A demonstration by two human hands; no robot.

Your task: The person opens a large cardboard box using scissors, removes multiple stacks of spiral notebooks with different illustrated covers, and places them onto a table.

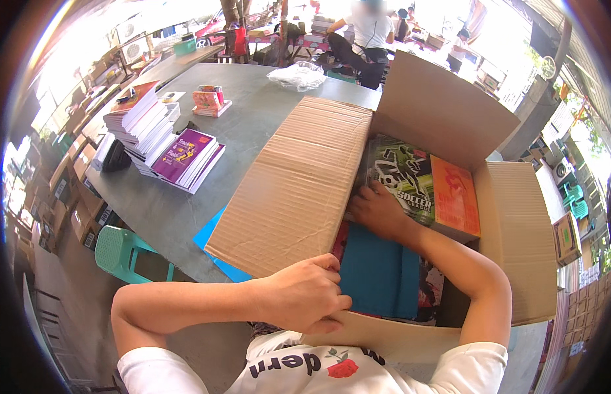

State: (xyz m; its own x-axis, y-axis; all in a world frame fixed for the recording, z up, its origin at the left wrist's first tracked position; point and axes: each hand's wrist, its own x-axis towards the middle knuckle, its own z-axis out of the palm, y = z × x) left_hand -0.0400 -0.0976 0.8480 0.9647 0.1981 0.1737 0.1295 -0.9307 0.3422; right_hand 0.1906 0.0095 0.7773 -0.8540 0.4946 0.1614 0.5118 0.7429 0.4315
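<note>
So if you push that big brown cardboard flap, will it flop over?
Probably it swings rather than flops: the brown cardboard flap looks flat and ribbed, so fairly stiff. It likely hinges along its crease at the open cardboard box. It seems light, since the left hand alone grips its edge.

The left forearm is coming in from about eight o'clock, lying nearly level and pointing toward three o'clock. The left hand is curling into a loose fist, fingers folded under, the grip seemingly pinching something thin, though the fingertips are hidden. The right arm is entering from about five o'clock, bending sharply at the elbow and reaching back toward eleven o'clock. The right hand is lying knuckles up, fingers pointing toward ten o'clock.
</note>
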